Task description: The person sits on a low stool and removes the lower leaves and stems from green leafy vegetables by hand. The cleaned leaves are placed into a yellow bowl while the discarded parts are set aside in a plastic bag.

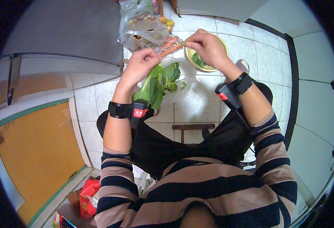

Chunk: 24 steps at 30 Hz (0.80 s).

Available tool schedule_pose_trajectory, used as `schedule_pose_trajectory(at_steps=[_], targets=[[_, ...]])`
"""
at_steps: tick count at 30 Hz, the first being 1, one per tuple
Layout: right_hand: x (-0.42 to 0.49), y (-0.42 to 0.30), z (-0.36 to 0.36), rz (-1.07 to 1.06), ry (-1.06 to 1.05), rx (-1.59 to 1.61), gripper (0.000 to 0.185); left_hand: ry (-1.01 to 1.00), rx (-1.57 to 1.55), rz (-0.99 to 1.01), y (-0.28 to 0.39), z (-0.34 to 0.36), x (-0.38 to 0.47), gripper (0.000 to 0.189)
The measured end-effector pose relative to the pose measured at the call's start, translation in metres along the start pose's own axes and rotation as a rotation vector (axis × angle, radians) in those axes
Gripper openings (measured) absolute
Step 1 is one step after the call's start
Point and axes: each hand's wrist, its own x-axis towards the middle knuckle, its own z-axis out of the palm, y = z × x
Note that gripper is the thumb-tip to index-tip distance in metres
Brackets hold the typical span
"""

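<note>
My left hand [141, 64] is closed on a head of leafy greens [151, 87], whose leaves hang down toward my wrist. Over the yellow basin [226, 48], the fingers of my right hand [207, 47] pinch something small and green, too small to make out. A few green leaves [197, 59] lie in the basin. More leafy greens [171, 74] rest in an open clear plastic bag [188, 85] on the floor between my hands. Carrots in a clear bag [169, 47] lie just beyond, between the two hands.
Plastic bags [144, 31] holding orange fruit [167, 22] and other produce stand at the top. A grey cabinet or appliance panel [61, 28] is at the left, pale cabinet doors [315, 102] at the right. A wooden stool edge [193, 126] shows between my legs. A red bag [89, 196] sits lower left.
</note>
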Motion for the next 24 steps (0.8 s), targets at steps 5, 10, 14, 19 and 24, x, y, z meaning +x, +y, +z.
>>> schedule_pose_trajectory(at_steps=[5, 10, 14, 19, 24], targets=[[0.0, 0.01, 0.013, 0.271, -0.111, 0.435, 0.021, 0.14, -0.299, -0.095, -0.001, -0.016, -0.01, 0.018], [-0.006, 0.017, 0.035, 0.417, -0.315, 0.496, 0.016, 0.227, -0.369, -0.047, -0.008, -0.025, -0.015, 0.018], [-0.005, 0.027, 0.048, 0.421, -0.379, 0.432, 0.014, 0.28, -0.393, -0.012, -0.012, -0.034, -0.016, 0.02], [-0.012, 0.034, 0.062, 0.399, -0.337, 0.44, 0.022, 0.355, -0.462, -0.003, -0.014, -0.034, -0.015, 0.02], [-0.022, 0.022, 0.067, 0.256, -0.405, -0.01, 0.042, 0.31, -0.53, -0.003, -0.013, -0.033, -0.015, 0.02]])
